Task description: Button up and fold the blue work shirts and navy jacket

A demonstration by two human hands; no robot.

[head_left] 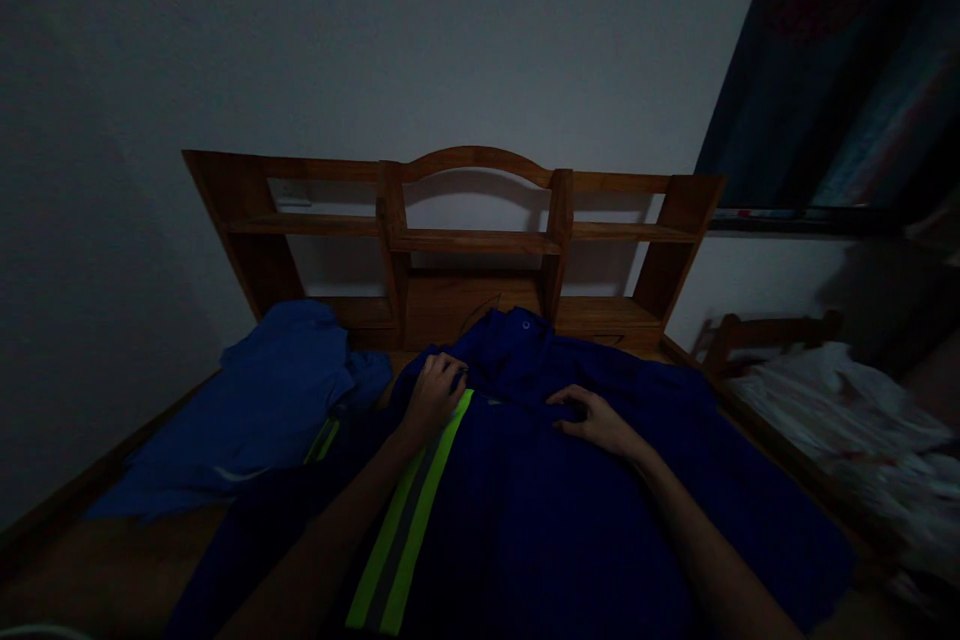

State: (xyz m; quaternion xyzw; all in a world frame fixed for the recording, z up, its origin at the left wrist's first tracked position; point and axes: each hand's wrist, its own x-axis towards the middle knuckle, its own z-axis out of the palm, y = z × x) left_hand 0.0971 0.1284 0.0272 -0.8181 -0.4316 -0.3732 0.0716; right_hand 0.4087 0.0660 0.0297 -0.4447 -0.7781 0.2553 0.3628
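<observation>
A dark blue work jacket point(525, 500) with a yellow-green and grey reflective stripe point(411, 515) lies spread out before me, its collar toward the wooden shelf unit. At the upper end of the stripe, my left hand point(437, 390) is closed, its fingers curled onto the jacket fabric. My right hand point(596, 422) is over the right side of the jacket front, thumb and fingers curved and apart, with nothing seen between them. In the dim light I cannot tell whether its fingertips touch the fabric.
The wooden shelf unit point(476, 242) stands behind the jacket, against a pale wall. A lighter blue garment point(247, 410) lies crumpled at left. To the right are a wooden chair back point(776, 332) and white plastic bags point(847, 400). A dark curtain point(795, 100) hangs at upper right.
</observation>
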